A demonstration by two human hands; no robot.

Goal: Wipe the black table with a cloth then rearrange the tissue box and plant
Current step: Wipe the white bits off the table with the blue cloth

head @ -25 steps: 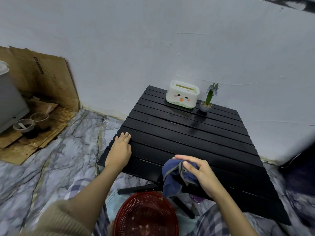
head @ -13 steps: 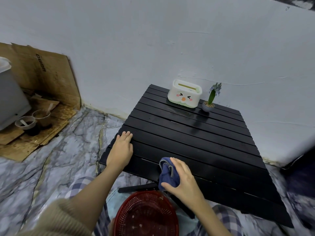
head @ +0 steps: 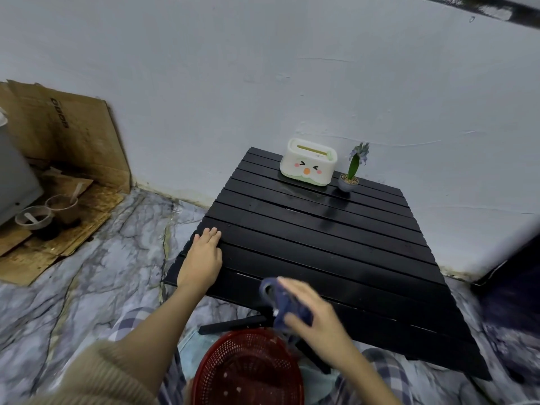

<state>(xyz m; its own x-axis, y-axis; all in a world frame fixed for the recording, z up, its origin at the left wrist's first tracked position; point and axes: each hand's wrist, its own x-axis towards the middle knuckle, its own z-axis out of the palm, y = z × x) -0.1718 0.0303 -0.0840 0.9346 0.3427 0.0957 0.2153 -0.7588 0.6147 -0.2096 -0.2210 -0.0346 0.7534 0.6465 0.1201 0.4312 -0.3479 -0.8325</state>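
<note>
The red basket (head: 248, 368) was seen closest, on the floor just short of the table (head: 336, 247) and between the checked trouser legs. Just beyond it, at the table's near edge, the right hand (head: 314, 312) was wrapped around the blue cloth (head: 282, 301), with the cloth bunched under the fingers and a tail of it hanging below the edge toward the basket. A second before, the cloth had been held up clear of the table; half a second before, it had been pressed onto the near slats; now the hand and cloth were blurred and had been carried slightly rightward along that edge, so a wiping stroke was judged to be under way. Only the nearest strip of the table was being covered, and most of the top was taken to be unwiped as yet.

The left hand (head: 203, 257) was laid flat and open on the table's near left corner, nothing held in it, unchanged over the second and apparently used as a brace.

At the table's far edge, by the wall (head: 263, 68), the tissue box (head: 308, 162) and, just to its right, the plant (head: 353, 171) were left untouched where they had stood, so the rearranging was judged not yet begun
</note>
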